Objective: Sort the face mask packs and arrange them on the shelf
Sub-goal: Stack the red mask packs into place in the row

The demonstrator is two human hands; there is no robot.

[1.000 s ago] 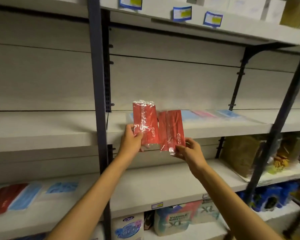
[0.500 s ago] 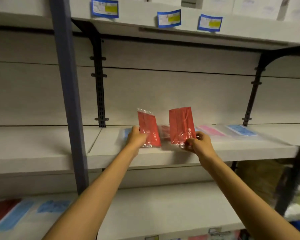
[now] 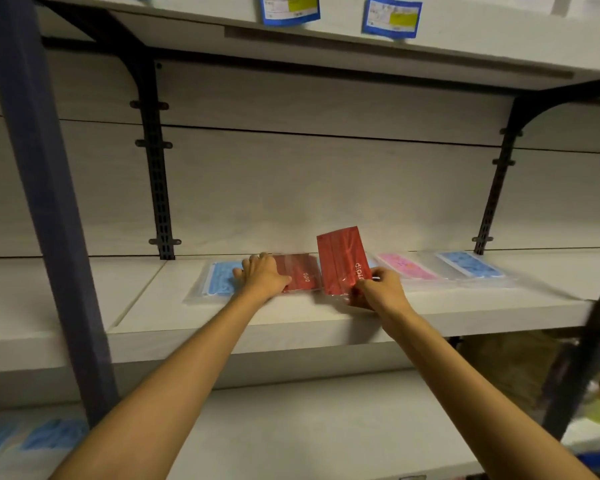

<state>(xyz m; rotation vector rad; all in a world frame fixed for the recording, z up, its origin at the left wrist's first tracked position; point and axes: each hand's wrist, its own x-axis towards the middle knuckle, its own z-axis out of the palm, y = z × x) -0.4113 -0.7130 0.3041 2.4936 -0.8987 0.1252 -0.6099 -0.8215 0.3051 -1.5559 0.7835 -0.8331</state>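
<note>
Two red plastic-wrapped mask packs — left hand presses one flat with straight fingers, right hand pinches the other upright — on the white shelf.

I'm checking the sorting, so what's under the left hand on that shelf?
The left hand lies flat across a red mask pack lying on the shelf, its fingertips reaching a blue mask pack beside it. The hand covers the part of the packs beneath it.

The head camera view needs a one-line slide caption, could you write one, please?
Left hand presses a flat red mask pack on the shelf; right hand holds a second red pack tilted up.
</note>
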